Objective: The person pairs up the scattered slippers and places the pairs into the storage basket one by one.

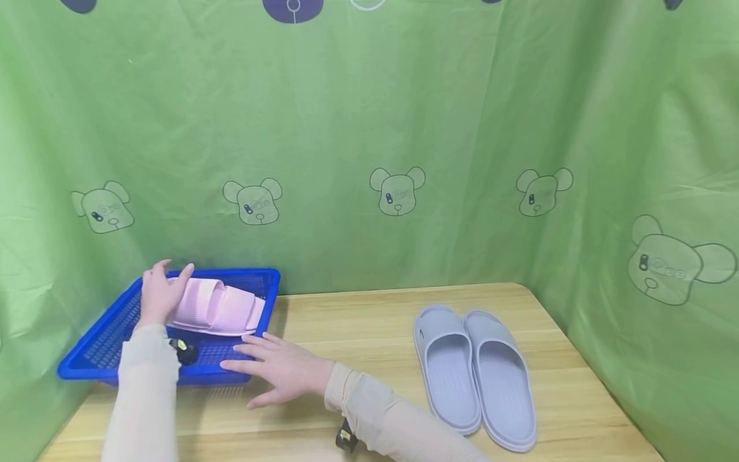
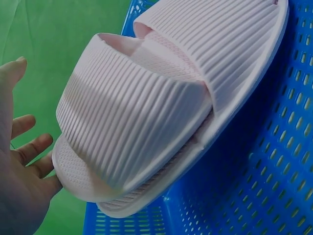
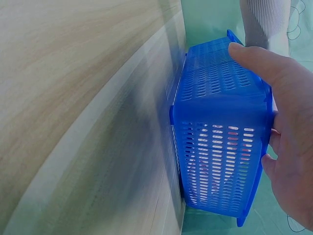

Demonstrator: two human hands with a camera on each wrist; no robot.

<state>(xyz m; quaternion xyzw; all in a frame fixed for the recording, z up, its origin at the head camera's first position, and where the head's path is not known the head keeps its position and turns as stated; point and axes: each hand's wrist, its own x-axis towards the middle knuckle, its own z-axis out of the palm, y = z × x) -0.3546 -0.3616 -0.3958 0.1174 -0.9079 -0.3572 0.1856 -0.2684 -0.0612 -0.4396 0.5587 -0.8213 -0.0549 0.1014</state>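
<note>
A pair of pale pink ribbed slide slippers lies nested together in a blue perforated plastic basket; the left wrist view shows the slippers from close up. My left hand is over the basket at the slippers' left end, fingers loosely spread. In the left wrist view its fingertips are beside the slipper's rounded end; I cannot tell whether they touch. My right hand is at the basket's near right corner, fingers extended. In the right wrist view the hand is along the basket rim, contact unclear.
Two grey slippers stand side by side to the right on the wooden table. A green curtain with bear prints hangs behind the table and along both sides.
</note>
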